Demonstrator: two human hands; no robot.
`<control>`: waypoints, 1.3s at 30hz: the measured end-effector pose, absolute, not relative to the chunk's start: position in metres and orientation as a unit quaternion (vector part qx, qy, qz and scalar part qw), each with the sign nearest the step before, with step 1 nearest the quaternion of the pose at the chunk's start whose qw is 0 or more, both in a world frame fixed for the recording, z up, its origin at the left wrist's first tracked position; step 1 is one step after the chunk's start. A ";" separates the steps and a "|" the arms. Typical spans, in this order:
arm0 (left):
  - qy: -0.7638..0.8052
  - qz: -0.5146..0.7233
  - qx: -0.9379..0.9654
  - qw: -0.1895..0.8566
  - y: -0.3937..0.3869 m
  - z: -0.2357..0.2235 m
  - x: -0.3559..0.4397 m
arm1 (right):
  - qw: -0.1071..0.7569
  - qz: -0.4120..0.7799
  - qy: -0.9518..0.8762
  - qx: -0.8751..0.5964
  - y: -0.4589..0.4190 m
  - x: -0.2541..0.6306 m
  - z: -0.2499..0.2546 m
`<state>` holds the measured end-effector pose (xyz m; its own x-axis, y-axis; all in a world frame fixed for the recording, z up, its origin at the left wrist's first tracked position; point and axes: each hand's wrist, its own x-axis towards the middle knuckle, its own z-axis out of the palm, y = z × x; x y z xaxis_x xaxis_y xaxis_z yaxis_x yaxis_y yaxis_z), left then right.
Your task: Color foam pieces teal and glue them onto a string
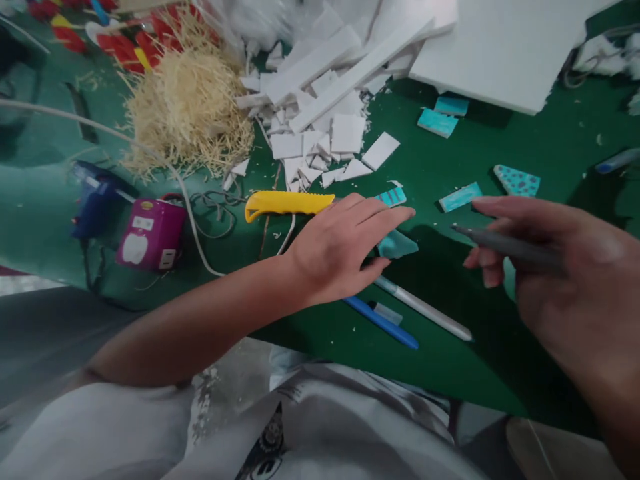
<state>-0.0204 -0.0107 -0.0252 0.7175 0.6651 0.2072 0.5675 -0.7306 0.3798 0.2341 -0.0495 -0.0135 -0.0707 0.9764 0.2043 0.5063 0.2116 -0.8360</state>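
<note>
My left hand [340, 247] reaches across the table with a teal painted piece [399, 245] between its thumb and fingers; part of that piece is hidden under the hand. In my right hand [565, 273] is a grey marker [510, 245], its tip pointing left. Beside my left fingers lies a small teal piece with dark stripes [393, 197]. A plain teal piece [460, 197] and a teal triangle with dark dots [517, 181] lie beyond the marker tip. Something teal shows partly behind my right fingers.
A yellow utility knife [287, 204] lies beside my left wrist. Near me are a white pen [425, 308] and a blue pen [383, 323]. White foam scraps [320, 133], straw [187, 107], a magenta box [151, 235] and a blue glue gun [103, 200] occupy the back and left.
</note>
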 end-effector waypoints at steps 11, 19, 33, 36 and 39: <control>0.293 0.221 0.918 0.151 -0.008 -0.032 -0.020 | 0.372 0.321 -0.570 -0.658 -0.053 0.209 0.000; 0.287 0.198 0.924 0.158 -0.005 -0.031 -0.021 | 0.350 0.311 -0.588 -0.659 -0.042 0.211 -0.003; 0.301 0.176 0.924 0.156 -0.006 -0.031 -0.021 | 0.348 0.266 -0.657 -0.614 -0.045 0.222 -0.021; 0.300 0.177 0.925 0.154 -0.006 -0.032 -0.021 | 0.344 0.259 -0.665 -0.611 -0.045 0.222 -0.020; 0.300 0.181 0.924 0.149 -0.006 -0.032 -0.021 | 0.342 0.274 -0.663 -0.607 -0.046 0.221 -0.018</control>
<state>-0.0210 -0.0058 -0.0324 0.7538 0.6095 0.2454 0.5015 -0.7750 0.3844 0.2212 -0.0456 -0.0184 -0.0280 0.9923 0.1210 0.6176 0.1124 -0.7785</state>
